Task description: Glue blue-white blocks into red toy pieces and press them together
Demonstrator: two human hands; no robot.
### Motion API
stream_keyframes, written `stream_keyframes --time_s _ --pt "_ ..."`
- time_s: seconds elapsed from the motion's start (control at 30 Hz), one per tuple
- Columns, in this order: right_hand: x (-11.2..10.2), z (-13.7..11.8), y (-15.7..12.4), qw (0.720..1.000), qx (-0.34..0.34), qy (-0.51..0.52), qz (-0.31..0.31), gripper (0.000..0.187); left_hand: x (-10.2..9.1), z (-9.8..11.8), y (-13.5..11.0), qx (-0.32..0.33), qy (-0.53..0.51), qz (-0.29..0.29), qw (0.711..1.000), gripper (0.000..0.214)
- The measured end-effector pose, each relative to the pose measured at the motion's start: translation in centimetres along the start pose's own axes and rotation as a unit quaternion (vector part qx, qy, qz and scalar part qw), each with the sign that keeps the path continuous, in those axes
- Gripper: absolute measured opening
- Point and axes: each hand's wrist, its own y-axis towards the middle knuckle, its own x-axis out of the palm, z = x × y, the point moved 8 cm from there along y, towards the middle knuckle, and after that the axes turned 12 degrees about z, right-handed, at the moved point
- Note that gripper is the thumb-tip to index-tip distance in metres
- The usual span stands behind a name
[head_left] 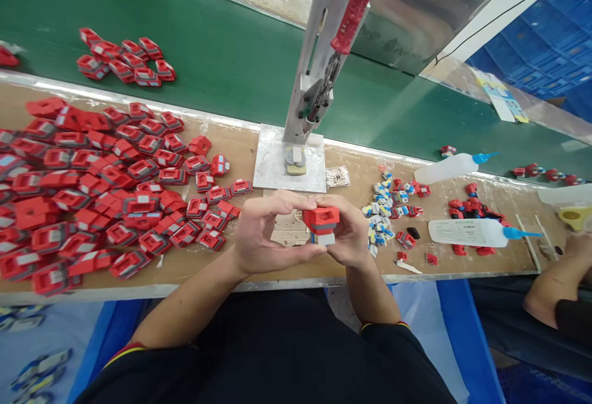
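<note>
A small, blocky red plastic piece (322, 216) has a rectangular recess in its upper face, a narrow grey band beneath, and a whitish block with a touch of blue at its lower end. It sits just below the centre of the view, clamped between the thumb and fingers of the bare left hand (271, 231) at its nine o'clock and the closed fingers of the bare right hand (349, 231) at three, with a silvery metal press with a red handle (300, 98) towards twelve and a spread heap of red-and-grey plastic pieces (141, 202) towards nine.
</note>
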Motion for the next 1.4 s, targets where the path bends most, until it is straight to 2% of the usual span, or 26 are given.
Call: stream_keyframes --time_s 0.1,0.2,0.37,0.47,0.57,0.67,0.73,0.83,0.9,0.97,1.0,1.07,1.13,1.2,1.3,1.4 --pt "-0.3 0.6 -0.2 1.000 0.014 -0.005 0.006 0.056 -0.5 -0.4 0.0 -0.009 0.015 -0.019 1.000 0.073" --pt "-0.4 0.2 0.0 1.000 -0.010 -0.015 0.015 0.049 -0.4 0.0 0.5 0.008 0.074 -0.057 0.996 0.075" --pt "-0.4 -1.3 0.5 0.997 -0.064 -0.040 0.024 0.057 -0.1 0.7 1.4 0.031 0.125 -0.092 0.987 0.053" --pt "-0.3 -2.2 0.6 0.991 -0.090 -0.100 0.018 0.055 -0.4 0.6 1.3 0.018 0.115 -0.079 0.990 0.047" --pt "0.0 -2.7 0.5 0.988 -0.101 -0.114 -0.004 0.056 -0.8 0.1 0.7 -0.002 0.104 -0.056 0.993 0.047" --pt "0.4 -2.5 0.5 0.990 -0.088 -0.106 -0.032 0.057 -0.8 -1.2 0.0 -0.049 0.089 -0.050 0.994 0.049" --pt "0.3 -1.6 0.9 0.990 -0.070 -0.104 -0.059 0.057 -1.0 -2.4 -0.4 -0.085 0.097 -0.061 0.990 0.048" --pt "-1.6 2.7 2.8 0.988 0.002 -0.122 -0.092 0.052 -3.2 -3.9 -0.7 -0.141 0.161 -0.078 0.974 0.062" --pt "-4.7 7.6 5.0 0.984 0.086 -0.144 -0.067 0.051 -6.7 -4.4 -0.5 -0.174 0.234 -0.061 0.955 0.074" --pt "-8.6 13.1 7.5 0.972 0.180 -0.148 -0.002 0.055 -11.2 -4.1 -0.1 -0.193 0.339 -0.028 0.920 0.063" --pt "-10.4 15.8 8.5 0.962 0.226 -0.147 0.030 0.055 -13.4 -3.8 0.0 -0.198 0.403 -0.024 0.893 0.053" --pt "-12.6 20.5 10.1 0.942 0.302 -0.138 0.058 0.049 -16.9 -2.5 0.1 -0.196 0.498 -0.019 0.845 0.041" --pt "-13.4 23.8 11.5 0.931 0.333 -0.138 0.054 0.045 -19.1 -1.3 -0.2 -0.204 0.534 -0.017 0.820 0.036" --pt "-13.2 26.1 12.5 0.925 0.347 -0.153 0.039 0.050 -20.3 0.0 -0.8 -0.212 0.550 -0.009 0.808 0.034" --pt "-12.6 28.7 13.3 0.914 0.352 -0.203 0.013 0.054 -21.3 1.3 -2.2 -0.222 0.554 0.016 0.802 0.034" --pt "-12.2 30.3 14.0 0.905 0.330 -0.270 -0.009 0.043 -21.6 1.6 -3.0 -0.207 0.565 0.000 0.799 0.036"
